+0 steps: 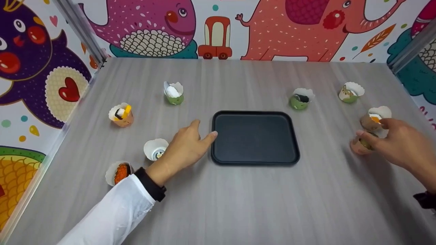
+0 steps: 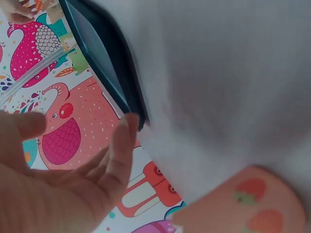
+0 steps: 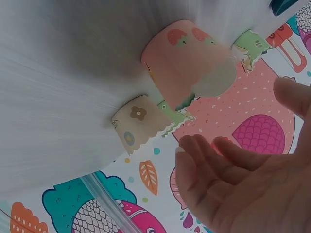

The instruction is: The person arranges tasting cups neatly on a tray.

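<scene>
My left hand (image 1: 184, 146) hovers at the left edge of a black rectangular tray (image 1: 255, 137), fingers loosely extended, holding nothing. Its thumb overlaps the tray rim in the head view; contact is unclear. My right hand (image 1: 403, 143) is beside a pink paper cup (image 3: 189, 63) with strawberry prints, thumb and fingers spread apart, nothing between them. Something green shows inside that cup. Just behind it stands a beige paper cup (image 3: 141, 119) with flower prints and something white and orange inside. The right fingers overlap both cups in the head view.
Left of the tray stand paper cups with orange roe (image 1: 121, 173), a small pale item (image 1: 159, 154), a yellow-and-white piece (image 1: 123, 114) and a white piece (image 1: 173, 92). Two green-based cups (image 1: 299, 102) (image 1: 349, 97) stand behind right. Cartoon-printed walls border the table.
</scene>
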Tool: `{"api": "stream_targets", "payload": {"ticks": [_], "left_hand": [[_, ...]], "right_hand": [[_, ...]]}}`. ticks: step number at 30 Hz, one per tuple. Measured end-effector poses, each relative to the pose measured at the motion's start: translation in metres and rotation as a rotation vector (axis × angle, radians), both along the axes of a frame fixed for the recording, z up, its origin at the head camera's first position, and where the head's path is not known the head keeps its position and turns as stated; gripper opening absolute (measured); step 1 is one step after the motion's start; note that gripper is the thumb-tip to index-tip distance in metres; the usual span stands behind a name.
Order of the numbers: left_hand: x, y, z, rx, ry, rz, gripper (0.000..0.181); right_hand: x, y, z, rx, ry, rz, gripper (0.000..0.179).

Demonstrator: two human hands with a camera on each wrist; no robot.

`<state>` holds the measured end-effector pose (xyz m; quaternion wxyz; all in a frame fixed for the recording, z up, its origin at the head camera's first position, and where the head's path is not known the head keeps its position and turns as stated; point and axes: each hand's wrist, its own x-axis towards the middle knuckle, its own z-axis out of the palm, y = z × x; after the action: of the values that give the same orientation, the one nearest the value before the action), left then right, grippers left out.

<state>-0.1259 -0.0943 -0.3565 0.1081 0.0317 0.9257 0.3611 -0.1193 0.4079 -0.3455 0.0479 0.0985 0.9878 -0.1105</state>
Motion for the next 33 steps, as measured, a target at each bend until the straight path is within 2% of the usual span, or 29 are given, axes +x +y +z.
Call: {"api": "stream_targets", "payload": {"ticks": [4, 8, 13, 19, 26, 33], "left_hand": [[-0.007, 0.005, -0.006, -0.047, -0.043, 0.016, 0.072], [-0.014, 0.009, -0.014, -0.052, -0.055, 0.023, 0.062], [-0.021, 0.011, -0.022, -0.037, -0.042, 0.029, 0.053], [-0.026, 0.012, -0.025, -0.089, -0.002, -0.026, 0.023], [-0.026, 0.015, -0.024, -0.094, -0.023, -0.039, 0.022], [-0.026, 0.022, -0.022, -0.16, -0.042, -0.058, 0.023]], "right_hand": [[0.002, 0.003, -0.004, 0.011, -0.058, -0.03, 0.111], [0.001, 0.006, -0.008, 0.0, -0.107, -0.027, 0.119], [0.0, 0.009, -0.013, -0.019, -0.109, 0.003, 0.116], [-0.002, 0.01, -0.02, -0.046, -0.094, 0.036, 0.109], [-0.001, 0.011, -0.027, -0.07, -0.079, 0.04, 0.11], [-0.002, 0.011, -0.029, -0.079, -0.073, 0.04, 0.108]]}}
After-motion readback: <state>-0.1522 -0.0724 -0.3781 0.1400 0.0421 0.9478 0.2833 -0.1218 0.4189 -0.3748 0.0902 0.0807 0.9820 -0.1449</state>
